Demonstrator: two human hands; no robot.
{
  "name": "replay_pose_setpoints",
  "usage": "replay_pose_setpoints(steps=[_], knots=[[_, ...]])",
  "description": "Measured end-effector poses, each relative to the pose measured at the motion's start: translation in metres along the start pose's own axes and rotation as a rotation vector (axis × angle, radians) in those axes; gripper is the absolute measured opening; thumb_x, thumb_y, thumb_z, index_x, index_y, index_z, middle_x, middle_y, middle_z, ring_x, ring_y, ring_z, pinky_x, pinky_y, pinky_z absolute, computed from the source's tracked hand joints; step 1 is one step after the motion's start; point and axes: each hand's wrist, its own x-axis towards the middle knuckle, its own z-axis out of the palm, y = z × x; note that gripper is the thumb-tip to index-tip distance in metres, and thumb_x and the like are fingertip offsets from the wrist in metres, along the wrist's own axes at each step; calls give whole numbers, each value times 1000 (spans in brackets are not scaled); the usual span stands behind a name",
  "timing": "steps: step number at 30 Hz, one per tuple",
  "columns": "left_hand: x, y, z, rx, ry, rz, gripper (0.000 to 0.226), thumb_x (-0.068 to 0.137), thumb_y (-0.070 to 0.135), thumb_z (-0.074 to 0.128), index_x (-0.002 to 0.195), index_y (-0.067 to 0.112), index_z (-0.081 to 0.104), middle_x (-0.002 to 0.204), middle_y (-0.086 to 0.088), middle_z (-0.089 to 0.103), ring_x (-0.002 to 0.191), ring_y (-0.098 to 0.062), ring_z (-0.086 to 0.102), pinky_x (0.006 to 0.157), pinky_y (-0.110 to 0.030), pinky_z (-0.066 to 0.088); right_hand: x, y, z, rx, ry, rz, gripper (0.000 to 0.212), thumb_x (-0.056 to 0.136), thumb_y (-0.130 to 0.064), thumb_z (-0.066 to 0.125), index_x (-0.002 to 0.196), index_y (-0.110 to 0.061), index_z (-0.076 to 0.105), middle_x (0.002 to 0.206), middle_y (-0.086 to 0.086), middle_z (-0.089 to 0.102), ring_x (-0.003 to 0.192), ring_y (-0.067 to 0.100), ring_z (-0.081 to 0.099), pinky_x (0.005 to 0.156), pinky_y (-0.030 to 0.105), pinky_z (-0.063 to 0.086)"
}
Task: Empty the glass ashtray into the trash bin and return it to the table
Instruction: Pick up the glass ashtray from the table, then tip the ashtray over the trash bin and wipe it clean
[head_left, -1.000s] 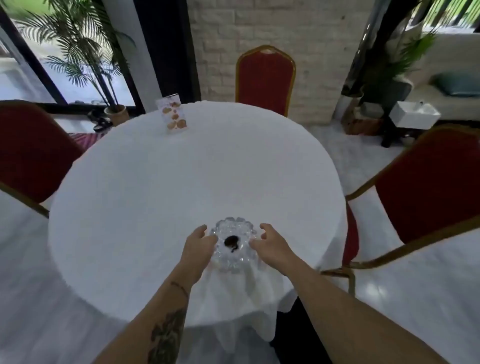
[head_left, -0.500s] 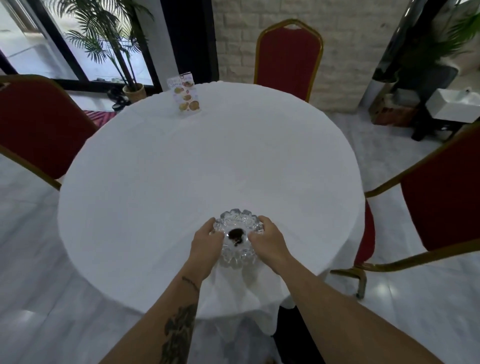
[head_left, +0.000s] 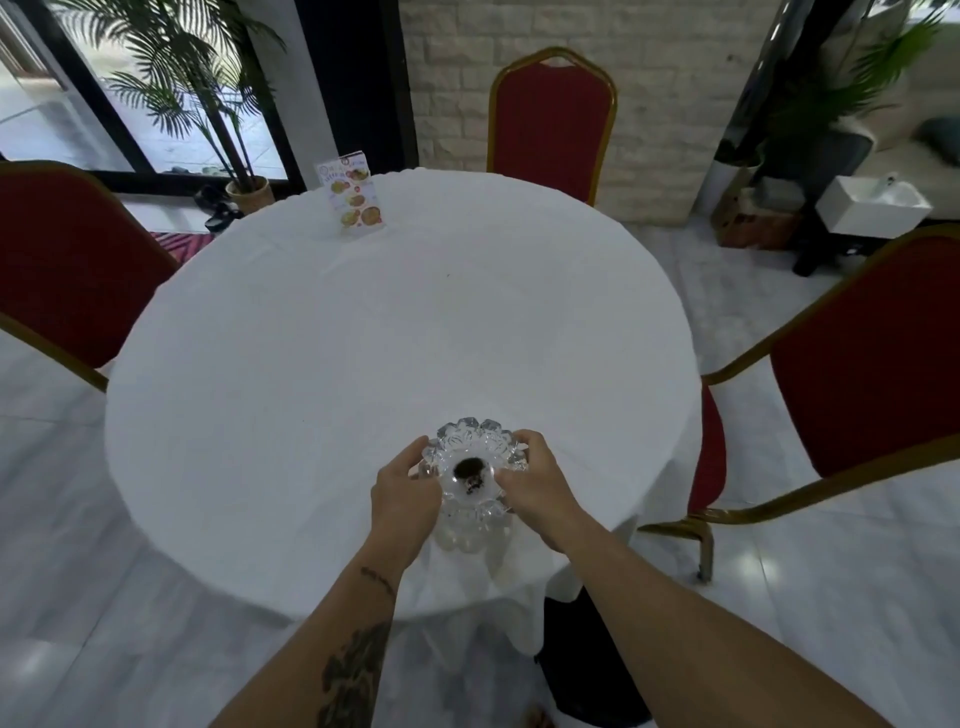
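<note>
A scalloped glass ashtray (head_left: 470, 452) with dark ash in its middle is near the front edge of the round table (head_left: 363, 338), which wears a white cloth. My left hand (head_left: 402, 491) grips its left rim and my right hand (head_left: 535, 480) grips its right rim. I cannot tell whether the ashtray still touches the cloth. No trash bin is clearly in view; a dark shape (head_left: 587, 660) stands on the floor under the table's front edge.
A menu card (head_left: 352, 193) stands at the table's far left. Red chairs with gold frames stand at the left (head_left: 67, 270), the back (head_left: 553, 119) and the right (head_left: 872, 364). A potted palm (head_left: 208, 93) and a white basin (head_left: 872, 203) are beyond.
Both hands closed in from beside the ashtray and took hold of its rim. The view has tilted and moved back a little.
</note>
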Motion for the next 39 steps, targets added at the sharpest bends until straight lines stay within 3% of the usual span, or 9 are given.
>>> replay_pose_setpoints(steps=[4, 12, 17, 21, 26, 29, 32, 35, 39], knots=[[-10, 4, -2, -5, -44, 55, 54, 88, 1, 53, 135, 27, 61, 89, 21, 65, 71, -1, 61, 67, -21, 54, -16, 3, -9, 96, -11, 49, 48, 82, -12, 59, 119, -34, 38, 105, 10, 63, 76, 24, 60, 73, 44, 54], [-54, 5, -8, 34, -264, 211, 51, 85, -2, 54, 121, 30, 69, 103, 23, 72, 77, 2, 68, 65, -17, 56, -89, 7, -24, 154, 61, 33, 63, 95, 1, 47, 141, -39, 30, 109, -1, 58, 97, 24, 68, 66, 27, 57], [-88, -14, -2, 67, -376, 266, 58, 85, 0, 53, 136, 25, 61, 130, 9, 65, 80, 0, 66, 78, -27, 58, -133, 29, -31, 314, 160, 52, 69, 93, 13, 41, 143, -34, 39, 113, 9, 60, 101, 32, 67, 68, 43, 64], [-114, -35, 5, 161, -445, 305, 60, 77, -1, 52, 107, 46, 74, 107, 18, 75, 81, -8, 69, 77, -30, 58, -169, 55, -38, 325, 199, 52, 69, 86, 21, 42, 135, -28, 43, 98, -4, 54, 92, 20, 63, 71, 41, 59], [-139, -58, 22, 168, -490, 259, 55, 82, -4, 55, 127, 26, 66, 117, 8, 70, 72, 0, 65, 58, -11, 53, -196, 87, -50, 418, 251, 104, 51, 98, 7, 43, 133, -31, 48, 104, 2, 65, 88, 27, 71, 58, 34, 57], [-151, -75, 37, 174, -552, 243, 49, 84, 1, 59, 124, 28, 68, 108, 11, 74, 76, -1, 71, 70, -18, 57, -202, 111, -57, 422, 293, 101, 41, 98, -3, 55, 127, -31, 55, 113, 5, 70, 96, 27, 73, 65, 38, 62], [-158, -87, 57, 158, -549, 206, 38, 88, 4, 65, 114, 32, 64, 92, 17, 71, 67, 15, 66, 63, -2, 48, -200, 139, -64, 444, 356, 86, 38, 96, -4, 62, 116, -36, 56, 116, 8, 70, 99, 28, 73, 70, 37, 63], [-157, -105, 82, 127, -511, 188, 41, 90, 2, 63, 128, 17, 64, 113, 5, 72, 92, -4, 66, 84, -16, 49, -192, 174, -70, 423, 422, 117, 43, 100, -1, 53, 121, -39, 49, 114, 3, 66, 94, 20, 72, 66, 31, 64], [-147, -146, 110, 113, -457, 90, 35, 92, 11, 61, 127, 12, 65, 124, -8, 70, 114, -26, 65, 106, -42, 49, -170, 218, -76, 396, 455, 147, 52, 98, -6, 48, 114, -55, 50, 121, 2, 65, 99, 27, 73, 83, 57, 61]])
